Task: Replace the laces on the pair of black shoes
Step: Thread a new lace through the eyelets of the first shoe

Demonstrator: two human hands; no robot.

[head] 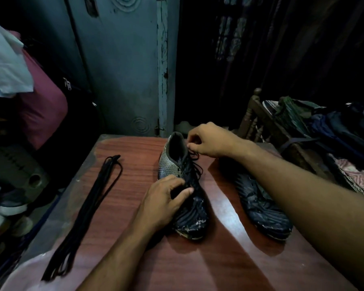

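Two black shoes lie on a reddish wooden table (135,156), toes toward me. The nearer-left shoe (192,215) has a striped silver side and a black lace (194,164) still threaded in it. My left hand (166,200) presses down on its middle, fingers over the laced part. My right hand (210,140) pinches the lace's loose end near the shoe's opening. The second shoe (263,213) lies to the right, partly hidden under my right forearm. A bundle of long black spare laces (86,211) stretches along the table's left side.
A blue-grey door (122,70) stands behind the table. Pink and white cloth (36,106) hangs at the left, with sneakers (6,208) on the floor below. A wooden bed frame (259,120) piled with clothes is at the right.
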